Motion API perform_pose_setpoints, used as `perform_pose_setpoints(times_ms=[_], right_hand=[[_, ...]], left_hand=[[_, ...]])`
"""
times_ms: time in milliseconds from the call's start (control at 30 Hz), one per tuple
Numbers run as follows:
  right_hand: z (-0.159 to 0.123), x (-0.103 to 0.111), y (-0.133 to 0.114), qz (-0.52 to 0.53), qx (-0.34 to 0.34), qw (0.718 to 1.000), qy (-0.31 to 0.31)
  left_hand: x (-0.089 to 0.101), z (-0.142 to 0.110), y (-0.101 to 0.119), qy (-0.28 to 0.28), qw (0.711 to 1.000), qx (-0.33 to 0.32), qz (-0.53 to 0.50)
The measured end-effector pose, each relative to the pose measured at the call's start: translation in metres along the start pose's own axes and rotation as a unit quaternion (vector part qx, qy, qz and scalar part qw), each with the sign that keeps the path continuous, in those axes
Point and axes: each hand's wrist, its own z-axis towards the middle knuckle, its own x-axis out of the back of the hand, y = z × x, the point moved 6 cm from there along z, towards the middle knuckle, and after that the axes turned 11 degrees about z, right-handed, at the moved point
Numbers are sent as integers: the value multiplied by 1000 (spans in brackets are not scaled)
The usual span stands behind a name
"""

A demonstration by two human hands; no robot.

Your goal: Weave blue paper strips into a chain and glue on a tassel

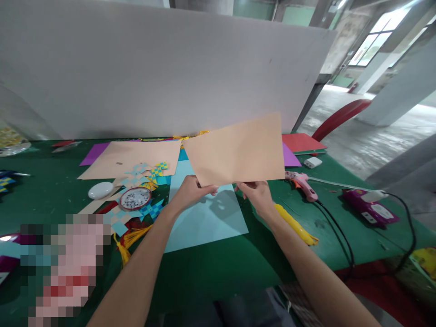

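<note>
Both my hands hold a sheet of tan paper (238, 150) up at a slant above the table. My left hand (192, 193) pinches its lower left edge, and my right hand (255, 195) grips the lower edge further right. Some fingers of each hand are hidden behind the sheet. Beneath them, a light blue sheet of paper (207, 227) lies flat, shadowed by my hands. Another tan sheet (146, 154) rests to the left, with woven blue and yellow paper pieces (158, 170) on it. Beside my left forearm are yellow tassels (136, 236).
A pink glue gun (306, 186) with a black cord lies right, near a purple box (371, 209) and a yellow tassel bundle (296, 225). Left are a round speckled dish (135, 198) and a white oval object (100, 190). A white panel (170, 72) borders the green table (218, 277).
</note>
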Motion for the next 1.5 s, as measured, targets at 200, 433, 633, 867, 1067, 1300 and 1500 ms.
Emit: perform_pose_setpoints(times_ms=[200, 433, 633, 867, 1067, 1300, 1500], right_hand=[[5, 11, 0, 37, 8, 999, 20], [10, 28, -5, 78, 24, 994, 69], [11, 36, -8, 90, 41, 991, 91], [12, 45, -8, 86, 41, 989, 112], [12, 45, -6, 82, 29, 991, 103], [12, 30, -1, 70, -42, 997, -2], [6, 14, 11, 18, -123, 987, -102]], left_hand=[[12, 2, -11, 15, 1000, 12, 8], [25, 2, -17, 24, 999, 37, 11], [38, -1, -23, 40, 994, 73, 74], [37, 2, -33, 9, 999, 30, 38], [40, 6, -48, 12, 1000, 25, 14], [49, 5, -64, 27, 990, 104, -90], [52, 2, -68, 113, 966, 151, -175]])
